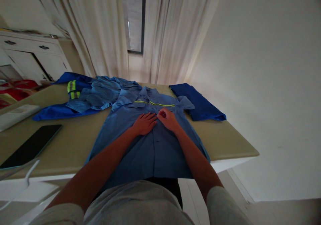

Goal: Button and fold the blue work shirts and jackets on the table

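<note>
A blue-grey short-sleeved work shirt point(130, 154) with a yellow stripe across its chest lies front up on the table, collar at the far end. Its lower hem hangs over the near edge. My left hand point(145, 123) rests flat on the shirt's front, left of the button placket, fingers stretched out. Just right of it, my right hand point(167, 118) has thumb and forefinger pinched together at the placket. The fingertips seem to hold the shirt's front there; a button under them cannot be made out.
On the left lie rumpled blue garments point(102, 93) with reflective bands, a black tablet point(31, 146), a white box-like object point(18, 116) and a white cable point(27, 176). A folded dark-blue garment point(198, 103) sits at right on the table point(233, 143). Curtains hang behind; a wall stands right.
</note>
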### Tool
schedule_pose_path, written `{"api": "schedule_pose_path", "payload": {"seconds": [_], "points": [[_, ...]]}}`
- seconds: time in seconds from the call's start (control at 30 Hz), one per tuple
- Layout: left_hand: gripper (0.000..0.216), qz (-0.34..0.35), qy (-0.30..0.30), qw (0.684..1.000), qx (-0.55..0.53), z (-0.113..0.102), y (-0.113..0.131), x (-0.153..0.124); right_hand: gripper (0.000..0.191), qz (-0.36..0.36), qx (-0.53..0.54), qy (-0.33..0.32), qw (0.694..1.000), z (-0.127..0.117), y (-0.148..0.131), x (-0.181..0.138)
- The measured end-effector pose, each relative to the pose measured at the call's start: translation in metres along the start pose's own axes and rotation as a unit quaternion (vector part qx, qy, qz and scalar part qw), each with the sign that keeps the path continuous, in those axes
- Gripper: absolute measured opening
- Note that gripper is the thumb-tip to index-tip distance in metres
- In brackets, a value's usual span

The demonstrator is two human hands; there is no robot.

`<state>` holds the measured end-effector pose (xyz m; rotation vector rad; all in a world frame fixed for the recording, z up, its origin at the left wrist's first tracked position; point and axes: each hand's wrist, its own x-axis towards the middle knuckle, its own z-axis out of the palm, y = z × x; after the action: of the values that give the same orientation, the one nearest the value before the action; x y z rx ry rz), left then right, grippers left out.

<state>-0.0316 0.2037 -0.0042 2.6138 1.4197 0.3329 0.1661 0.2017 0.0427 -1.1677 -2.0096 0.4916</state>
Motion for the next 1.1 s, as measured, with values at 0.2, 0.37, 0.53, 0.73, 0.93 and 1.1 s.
{"api": "schedule_pose_path", "payload": {"seconds": [0.2, 0.37, 0.53, 0.73, 0.93, 1.1], "points": [[0.051, 0.005, 0.012, 1.0, -0.001, -0.005, -0.008, 0.016, 0.041, 0.011, -0.177, -0.144, 0.974, -0.001, -0.041, -0.054], [0.041, 0.032, 0.116, 0.991, -0.051, -0.018, 0.004, 0.004, 0.015, 0.073, -0.201, -0.083, 0.973, 0.014, -0.044, -0.09], [0.025, 0.022, 0.07, 0.993, -0.092, -0.035, 0.024, -0.031, 0.005, 0.112, -0.038, -0.005, 0.993, 0.014, -0.029, -0.097], [0.008, 0.069, -0.024, 0.987, -0.141, -0.039, 0.041, -0.066, 0.014, 0.107, 0.084, 0.011, 0.991, 0.01, -0.028, -0.103], [0.006, 0.024, 0.008, 0.982, -0.186, -0.041, 0.061, -0.07, 0.015, 0.1, 0.102, 0.006, 0.99, 0.01, -0.026, -0.105], [0.004, 0.007, 0.061, 0.967, -0.247, -0.027, 0.064, -0.075, 0.009, 0.068, 0.054, 0.034, 0.996, 0.011, -0.028, -0.106]]}}
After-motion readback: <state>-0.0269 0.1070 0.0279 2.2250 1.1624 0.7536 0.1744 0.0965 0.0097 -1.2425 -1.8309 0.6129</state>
